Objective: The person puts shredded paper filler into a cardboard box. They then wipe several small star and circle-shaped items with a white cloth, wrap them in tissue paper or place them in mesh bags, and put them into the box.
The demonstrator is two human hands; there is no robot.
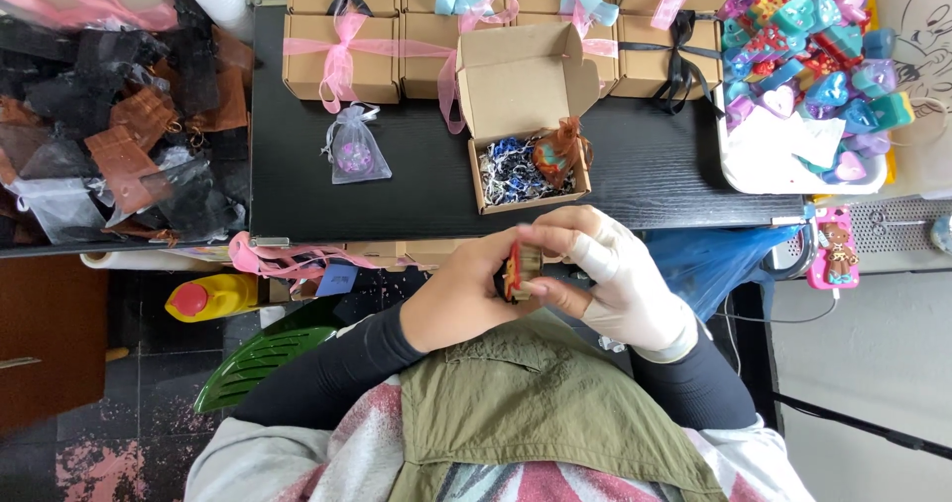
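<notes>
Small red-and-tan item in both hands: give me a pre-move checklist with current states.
1. Small red-and-tan item held by both hands: ok. The left hand cups it from the side, and the right hand pinches it from above.
2. Grip secure: cannot tell, the item is blurred.
3. Open cardboard box upright, lid flap back: ok.
4. Room in the box: cannot tell. Blue-and-white shredded filler and an orange mesh pouch already lie in it.
5. Black tabletop in front of the box bare: ok.
6. Loose organza pouch apart from the box: ok.
</notes>
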